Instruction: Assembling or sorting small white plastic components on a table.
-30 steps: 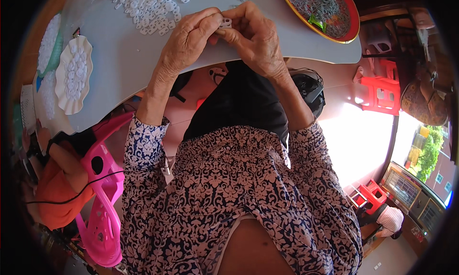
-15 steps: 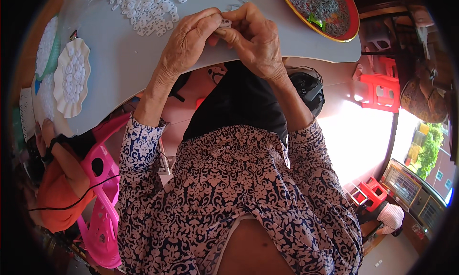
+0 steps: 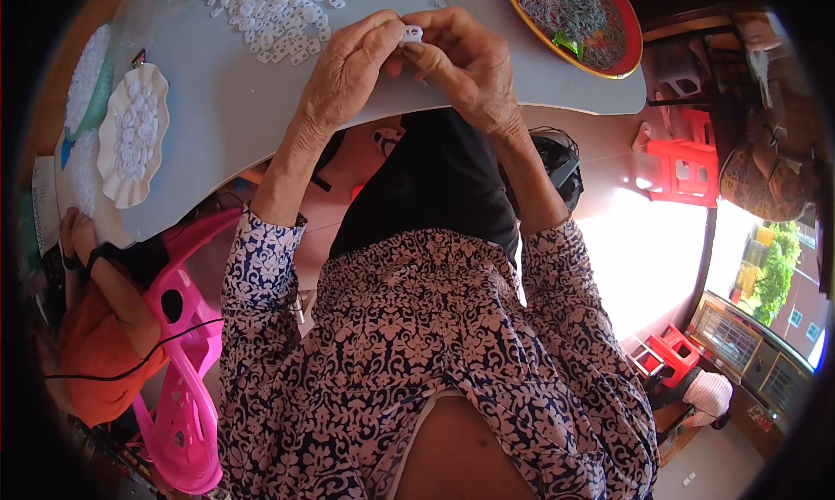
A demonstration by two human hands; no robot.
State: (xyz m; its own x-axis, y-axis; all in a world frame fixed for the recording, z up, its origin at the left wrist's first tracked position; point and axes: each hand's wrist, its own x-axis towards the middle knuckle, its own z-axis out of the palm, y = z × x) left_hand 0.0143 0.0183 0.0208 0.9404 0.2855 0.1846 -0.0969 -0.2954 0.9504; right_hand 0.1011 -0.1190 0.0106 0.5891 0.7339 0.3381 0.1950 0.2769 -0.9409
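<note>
The left hand point(image 3: 348, 65) and right hand point(image 3: 474, 72) held a white piece point(image 3: 412, 34). A red tray point(image 3: 631, 39) lay far right.

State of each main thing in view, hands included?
Left hand: closed on the small white piece
Right hand: curled, fingertips at that piece
Loose white pieces: heaped on the table
Scalloped dish: holding more white pieces
Red tray: filled with grey bits

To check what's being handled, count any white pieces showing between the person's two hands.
1: a white piece between the left hand and right hand, over the table's near edge; the hands may hide others.
</note>
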